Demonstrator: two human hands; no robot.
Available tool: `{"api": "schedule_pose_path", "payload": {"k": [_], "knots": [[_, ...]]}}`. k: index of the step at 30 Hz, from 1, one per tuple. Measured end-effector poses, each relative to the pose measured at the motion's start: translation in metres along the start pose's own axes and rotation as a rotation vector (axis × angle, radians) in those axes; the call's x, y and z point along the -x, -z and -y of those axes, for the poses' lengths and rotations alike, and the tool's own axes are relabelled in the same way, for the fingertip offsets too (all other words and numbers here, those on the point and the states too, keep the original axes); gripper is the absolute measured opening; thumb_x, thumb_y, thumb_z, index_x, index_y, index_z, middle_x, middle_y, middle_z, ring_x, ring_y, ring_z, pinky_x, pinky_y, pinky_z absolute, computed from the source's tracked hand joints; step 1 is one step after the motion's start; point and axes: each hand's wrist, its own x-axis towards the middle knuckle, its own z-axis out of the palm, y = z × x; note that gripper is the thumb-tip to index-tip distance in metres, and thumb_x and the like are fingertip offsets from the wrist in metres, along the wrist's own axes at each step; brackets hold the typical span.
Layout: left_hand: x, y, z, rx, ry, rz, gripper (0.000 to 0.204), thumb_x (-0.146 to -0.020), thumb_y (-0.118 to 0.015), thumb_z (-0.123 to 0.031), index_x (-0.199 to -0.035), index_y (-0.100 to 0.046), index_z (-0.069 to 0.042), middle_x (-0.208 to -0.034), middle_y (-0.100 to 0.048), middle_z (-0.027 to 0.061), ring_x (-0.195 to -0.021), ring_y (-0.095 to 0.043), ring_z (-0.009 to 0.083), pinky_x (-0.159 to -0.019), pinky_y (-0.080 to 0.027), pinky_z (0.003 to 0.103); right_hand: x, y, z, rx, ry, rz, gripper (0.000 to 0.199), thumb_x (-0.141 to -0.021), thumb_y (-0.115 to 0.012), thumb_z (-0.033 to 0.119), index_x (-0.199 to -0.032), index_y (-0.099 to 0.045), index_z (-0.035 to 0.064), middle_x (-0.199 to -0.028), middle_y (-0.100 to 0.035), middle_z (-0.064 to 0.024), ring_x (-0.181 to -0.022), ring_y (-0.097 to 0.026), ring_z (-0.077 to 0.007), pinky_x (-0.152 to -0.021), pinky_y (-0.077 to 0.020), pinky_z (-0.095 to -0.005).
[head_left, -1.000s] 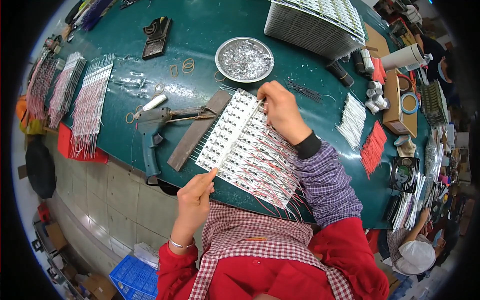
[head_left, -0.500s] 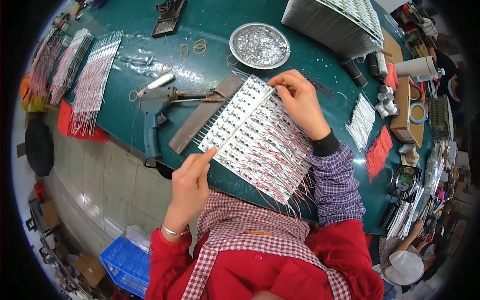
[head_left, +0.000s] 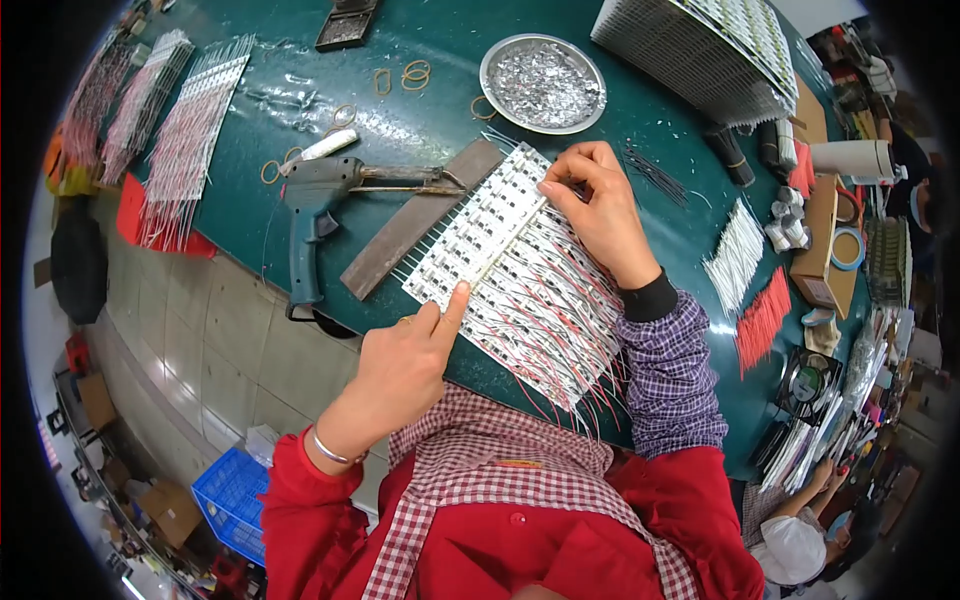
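Note:
A white circuit board panel (head_left: 478,222) with small black components lies at a slant on the table in front of me. Red and white wires (head_left: 540,325) fan out over its lower right half. Across the panel runs a thin pale strip (head_left: 505,248). My left hand (head_left: 405,362) presses its outstretched index finger on the strip's near end, the other fingers bent. At the far end my right hand (head_left: 597,215) pinches the strip between thumb and fingers; its exact grip is partly hidden. A dark flat bar (head_left: 420,220) lies along the panel's left edge.
A soldering gun (head_left: 318,225) rests left of the bar, its tip over it. Behind the panel sits a metal bowl (head_left: 603,100) of clippings. White wires (head_left: 735,250) and red wires (head_left: 763,318) lie right. Wired panels (head_left: 200,135) stand far left, a board stack (head_left: 690,75) far right.
My left hand has turned and slid a little to the right, its index finger now stretched onto the strip. My right hand still pinches near the far end. The view has shifted slightly.

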Motion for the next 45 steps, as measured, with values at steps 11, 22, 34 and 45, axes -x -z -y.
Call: {"api": "schedule_pose_path", "payload": {"k": [11,22,34,45], "knots": [[-0.004,0.001,0.007,0.059,0.024,0.034,0.083,-0.068,-0.062,0.003,-0.148,-0.042,-0.004,-0.079,-0.054,0.0102,-0.06,-0.057,0.028,-0.05,-0.042,0.038,0.001,-0.004,-0.005,-0.019,-0.012,-0.041,0.012,-0.082,-0.074,0.009,-0.089,-0.069,0.0003,-0.101,-0.055,-0.0107,-0.09,-0.059,-0.0224,-0.077,-0.0499,-0.0322],[-0.014,0.004,0.006,-0.058,-0.028,0.051,0.083,-0.066,-0.062,0.002,-0.147,-0.043,-0.001,-0.08,-0.059,0.0123,-0.057,-0.061,0.0289,-0.049,-0.045,0.04,0.003,-0.008,-0.013,0.057,0.092,-0.093,0.013,-0.084,-0.074,0.01,-0.089,-0.068,-0.0003,-0.1,-0.055,-0.0088,-0.084,-0.057,-0.0181,-0.071,-0.0486,-0.0289],[-0.03,0.017,0.013,-0.069,0.023,0.193,0.083,-0.073,-0.056,0.002,-0.152,-0.035,-0.009,-0.076,-0.066,0.0161,-0.065,-0.065,0.0361,-0.057,-0.048,0.045,-0.001,-0.01,-0.012,0.076,0.053,-0.077,0.01,-0.082,-0.072,0.011,-0.084,-0.068,0.0018,-0.099,-0.056,-0.0136,-0.098,-0.053,-0.0293,-0.086,-0.0451,-0.0381],[-0.053,0.029,0.003,-0.173,-0.099,0.365,0.086,-0.075,-0.056,-0.005,-0.153,-0.023,0.004,-0.067,-0.066,0.0156,-0.057,-0.065,0.033,-0.052,-0.048,0.043,0.004,-0.017,0.001,0.177,0.003,-0.056,0.026,-0.073,-0.084,0.021,-0.084,-0.065,0.0053,-0.106,-0.05,-0.0107,-0.105,-0.047,-0.0265,-0.089,-0.0444,-0.0353]]}}
